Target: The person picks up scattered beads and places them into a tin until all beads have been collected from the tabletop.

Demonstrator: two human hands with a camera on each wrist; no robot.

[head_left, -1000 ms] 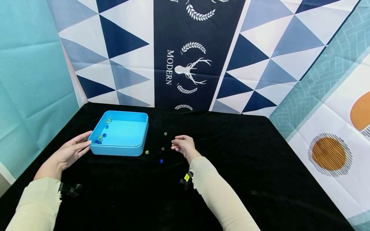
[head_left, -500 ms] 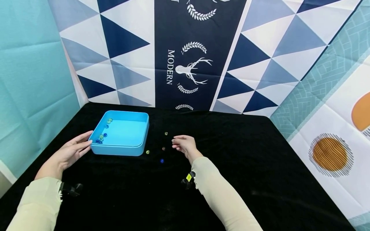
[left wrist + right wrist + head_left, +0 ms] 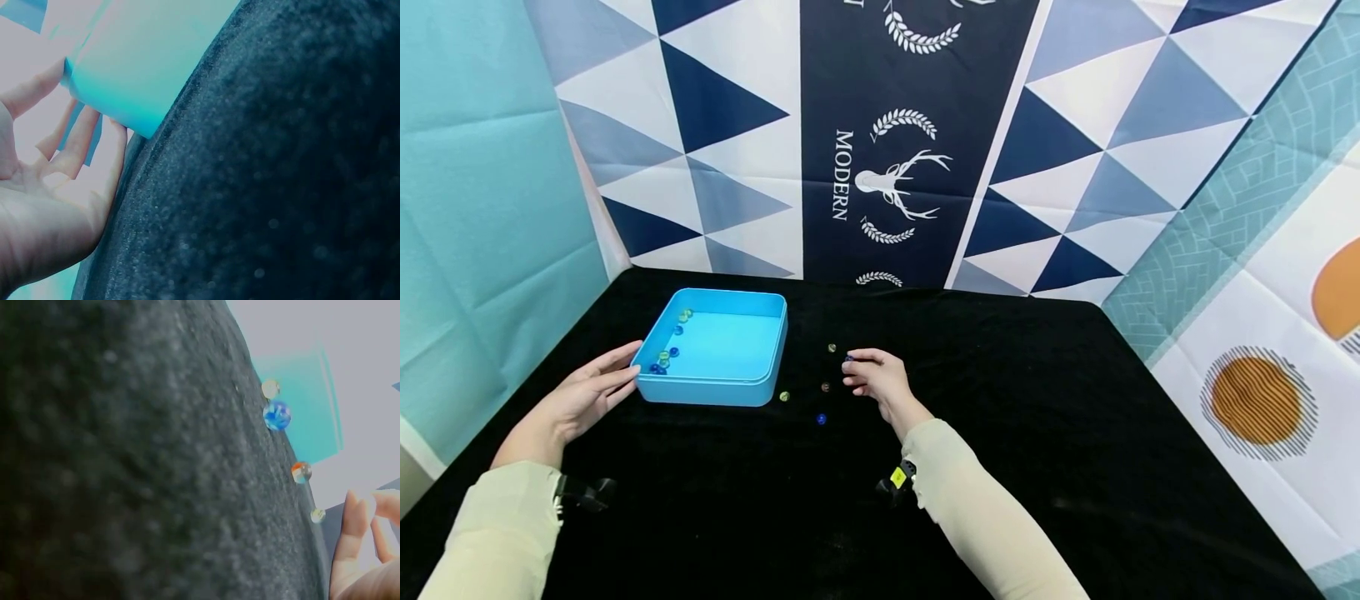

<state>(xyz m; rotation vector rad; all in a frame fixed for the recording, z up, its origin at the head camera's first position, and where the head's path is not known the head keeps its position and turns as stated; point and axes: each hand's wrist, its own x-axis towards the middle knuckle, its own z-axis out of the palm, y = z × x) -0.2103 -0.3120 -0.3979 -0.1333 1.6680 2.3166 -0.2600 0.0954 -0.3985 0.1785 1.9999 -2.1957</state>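
Observation:
The light blue box [image 3: 707,392] stands on the black cloth at left, several blue and yellow-green marbles [image 3: 663,358] lying along its left side. My left hand [image 3: 576,402] touches the box's near left corner, its fingers mostly straight; in the left wrist view the thumb is at the rim and the other fingertips lie lower on the wall. My right hand [image 3: 880,383] pinches a dark blue marble [image 3: 848,359] between thumb and fingers. Left of that hand, a blue marble [image 3: 822,419], a reddish marble [image 3: 826,387] and two yellow-green marbles [image 3: 785,397] lie loose.
Black cloth [image 3: 737,500] covers the table. Patterned blue and white fabric [image 3: 730,108] hangs behind it, with a teal cloth [image 3: 482,208] at left and a printed sheet [image 3: 1262,333] at right. Each wrist carries a small dark camera mount.
A dark blue marble has come into sight at my right fingertips as that hand shifts slightly. My left hand, the box and the loose marbles stay in place.

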